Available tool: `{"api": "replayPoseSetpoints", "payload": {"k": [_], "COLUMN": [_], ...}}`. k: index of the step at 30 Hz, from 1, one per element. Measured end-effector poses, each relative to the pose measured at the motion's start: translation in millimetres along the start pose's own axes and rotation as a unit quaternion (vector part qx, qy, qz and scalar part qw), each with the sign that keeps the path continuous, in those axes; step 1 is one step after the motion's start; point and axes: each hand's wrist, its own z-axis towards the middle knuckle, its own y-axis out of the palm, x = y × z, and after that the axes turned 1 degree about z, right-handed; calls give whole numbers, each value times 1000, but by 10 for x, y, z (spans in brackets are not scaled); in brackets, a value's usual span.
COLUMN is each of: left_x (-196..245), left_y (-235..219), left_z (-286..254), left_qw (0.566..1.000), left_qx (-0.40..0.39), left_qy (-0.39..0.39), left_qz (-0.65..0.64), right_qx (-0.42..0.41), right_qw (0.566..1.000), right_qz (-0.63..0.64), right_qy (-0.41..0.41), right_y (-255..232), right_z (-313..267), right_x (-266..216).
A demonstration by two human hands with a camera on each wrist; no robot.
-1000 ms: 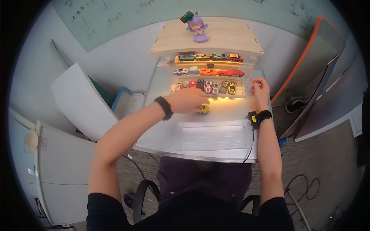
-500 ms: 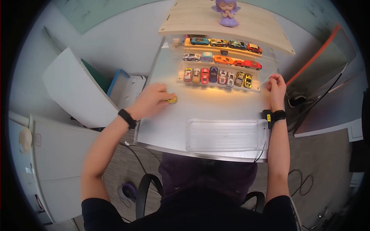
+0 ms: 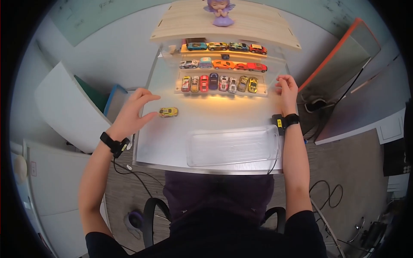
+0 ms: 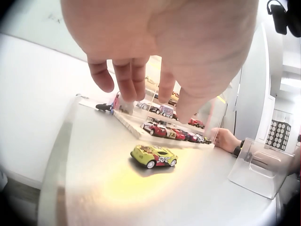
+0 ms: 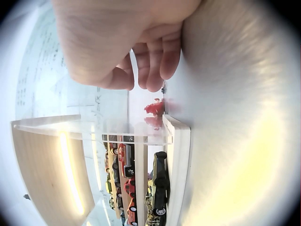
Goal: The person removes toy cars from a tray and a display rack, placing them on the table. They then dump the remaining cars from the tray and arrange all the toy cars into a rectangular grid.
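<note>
A yellow toy car (image 3: 168, 112) with red markings stands on the left part of the table. My left hand (image 3: 134, 111) is just left of it, fingers spread and apart from the car. In the left wrist view the same toy car (image 4: 154, 157) stands on its wheels below my fingers. My right hand (image 3: 287, 88) rests beside the right end of the lit display case, its fingers loosely curled with nothing in them; the right wrist view shows the fingers (image 5: 154, 66) close to the case's clear side. Several toy cars (image 3: 214, 81) stand in rows on the case's tiers.
A clear plastic tray (image 3: 232, 165) lies near the table's front edge. The display case has a wooden top (image 3: 258, 26), with a purple angel figurine (image 3: 222, 15) on it. A white panel (image 3: 64, 107) stands left of the table, an orange-edged panel (image 3: 333, 56) on the right.
My left hand carried the yellow car leftward from in front of the case, set it down on the table and let go. My right hand stayed by the case's right end. The head view shifted.
</note>
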Motion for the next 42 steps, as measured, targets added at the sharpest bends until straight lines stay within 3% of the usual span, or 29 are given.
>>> {"api": "replayPoseSetpoints", "payload": {"k": [12, 19, 24, 33, 39, 42], "left_x": [426, 845, 1163, 1723, 1916, 1766], "left_y": [-153, -11, 310, 1292, 1691, 1849], "left_z": [270, 757, 1207, 1976, 2164, 2201], "left_qw": [993, 965, 945, 885, 875, 893], "left_qx": [-53, -87, -143, -263, -335, -317], "left_qy": [80, 219, 268, 340, 283, 293], "left_qz": [65, 113, 117, 178, 204, 125], "right_qx": [-4, 7, 15, 35, 46, 41], "right_qw": [1000, 1000, 999, 997, 995, 996], "right_qz": [12, -11, -27, -34, -63, -57], "right_qy": [-5, -16, -26, -59, -64, -53], "right_y": [8, 35, 47, 79, 67, 76], "right_z": [33, 42, 29, 27, -45, -10], "right_x": [40, 68, 98, 142, 23, 75]}}
